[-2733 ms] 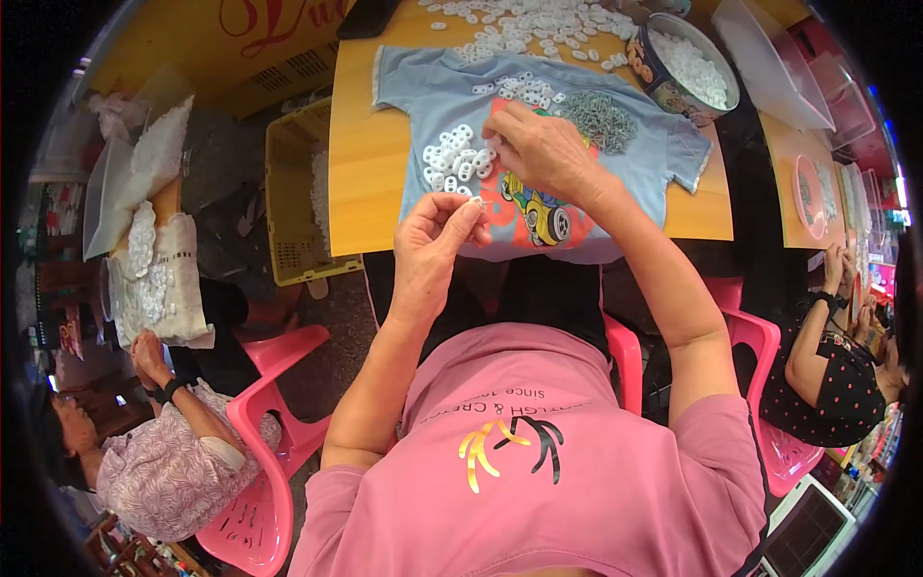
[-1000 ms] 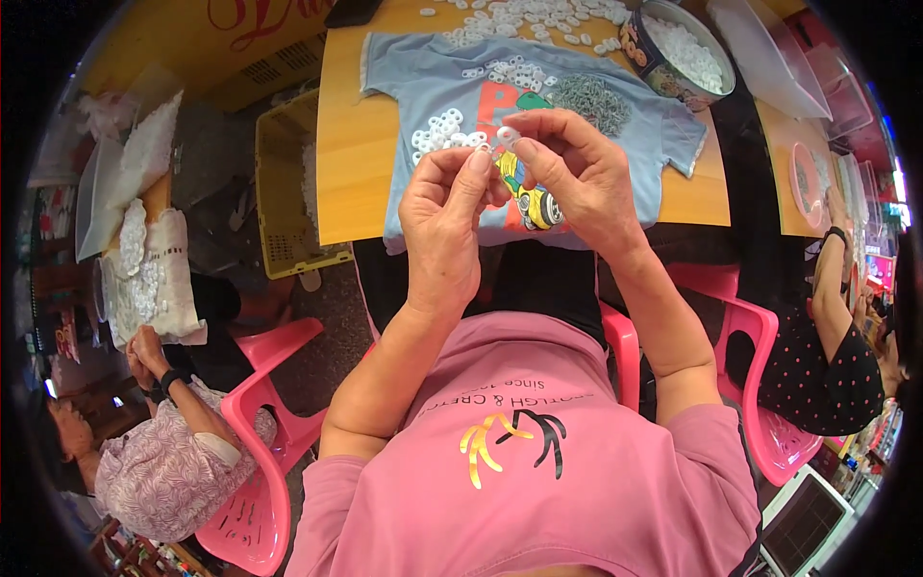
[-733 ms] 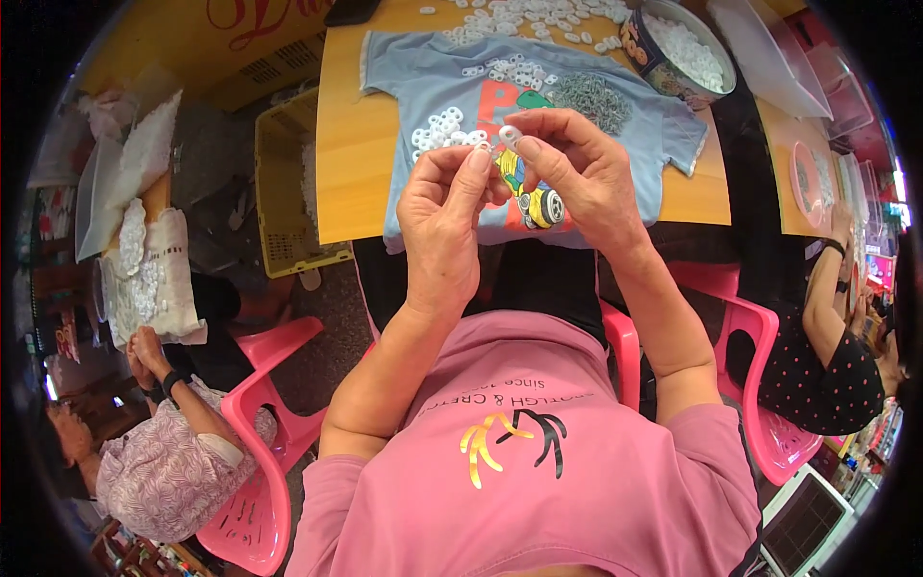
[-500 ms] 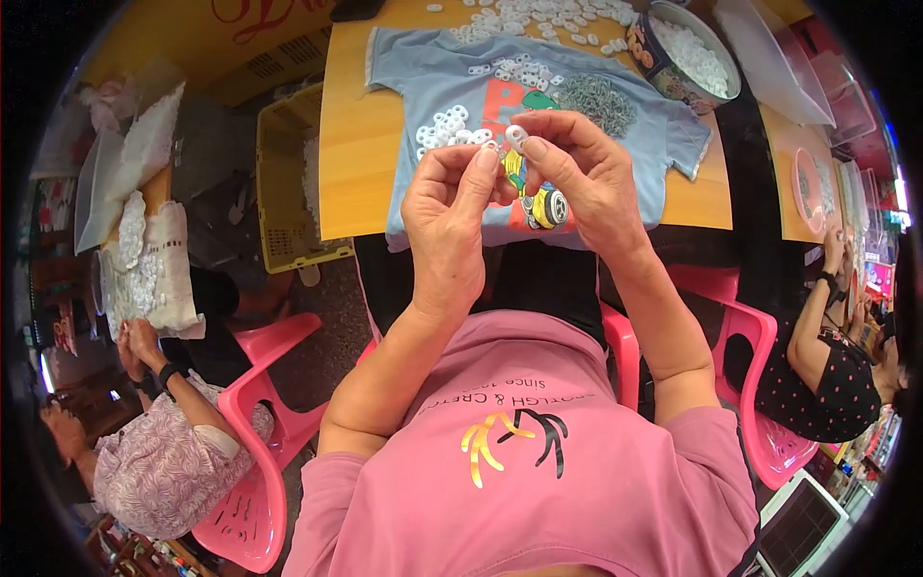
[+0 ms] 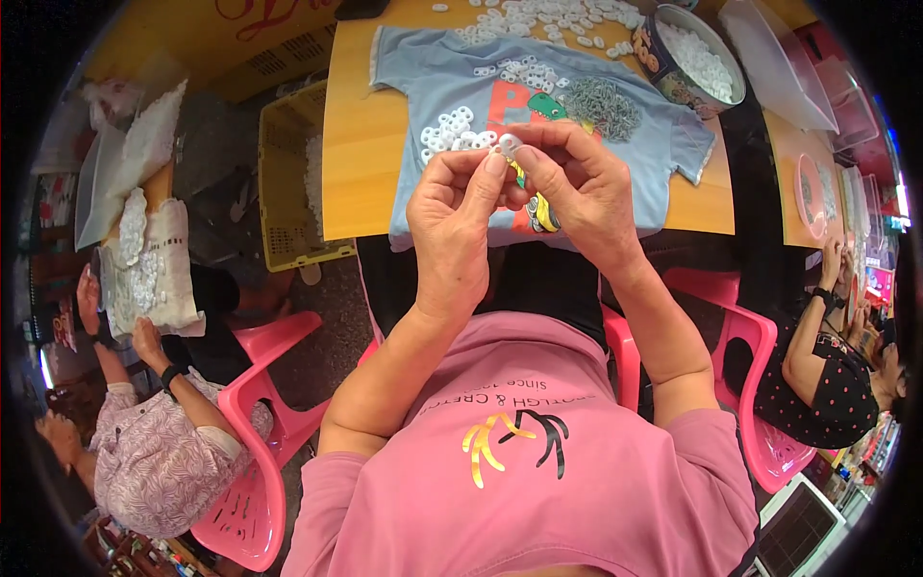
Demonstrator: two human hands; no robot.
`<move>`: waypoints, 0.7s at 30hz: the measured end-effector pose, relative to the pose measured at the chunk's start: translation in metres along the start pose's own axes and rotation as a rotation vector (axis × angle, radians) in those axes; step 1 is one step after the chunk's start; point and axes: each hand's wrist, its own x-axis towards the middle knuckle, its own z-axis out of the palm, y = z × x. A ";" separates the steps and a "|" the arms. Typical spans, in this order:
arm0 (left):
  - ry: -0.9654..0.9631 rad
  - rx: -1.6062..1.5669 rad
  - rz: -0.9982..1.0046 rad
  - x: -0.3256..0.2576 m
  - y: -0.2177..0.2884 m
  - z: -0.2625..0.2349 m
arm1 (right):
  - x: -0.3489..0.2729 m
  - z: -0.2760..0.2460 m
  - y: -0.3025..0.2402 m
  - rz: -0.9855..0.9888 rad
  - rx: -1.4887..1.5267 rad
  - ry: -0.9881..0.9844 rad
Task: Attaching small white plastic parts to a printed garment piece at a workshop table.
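Observation:
Both of my hands meet above the near part of a blue printed shirt (image 5: 433, 82) spread on the table. In my right hand (image 5: 586, 197), thumb and fingers pinch a small white oval plastic piece with holes (image 5: 510, 144). My left hand (image 5: 450, 226) is closed in a pinch right beside that piece; whatever lies between its fingertips is too small and covered to name. Just beyond the left fingers sits a heap of similar white pieces (image 5: 450, 127). Farther off on the shirt are another group of white pieces (image 5: 527, 74) and a heap of small grey metal parts (image 5: 603, 108).
Many loose white pieces (image 5: 548, 19) lie at the wooden table's (image 5: 361, 183) far edge. A round tin (image 5: 687, 62) full of them stands far right. A yellow crate (image 5: 288, 192) is left of the table. People sit on pink chairs (image 5: 255, 481) at both sides.
The white piece in my right hand has shifted left, and my fingertips have come closer together. The person on the left has moved their hands apart.

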 end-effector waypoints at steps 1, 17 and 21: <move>-0.009 0.001 0.000 0.000 -0.001 -0.001 | 0.000 0.000 0.000 0.000 0.000 0.002; -0.001 0.015 -0.071 0.006 -0.005 -0.012 | 0.004 0.000 0.019 0.106 0.187 -0.031; -0.114 0.114 -0.008 0.004 -0.007 -0.023 | 0.007 -0.001 0.013 0.198 0.343 -0.064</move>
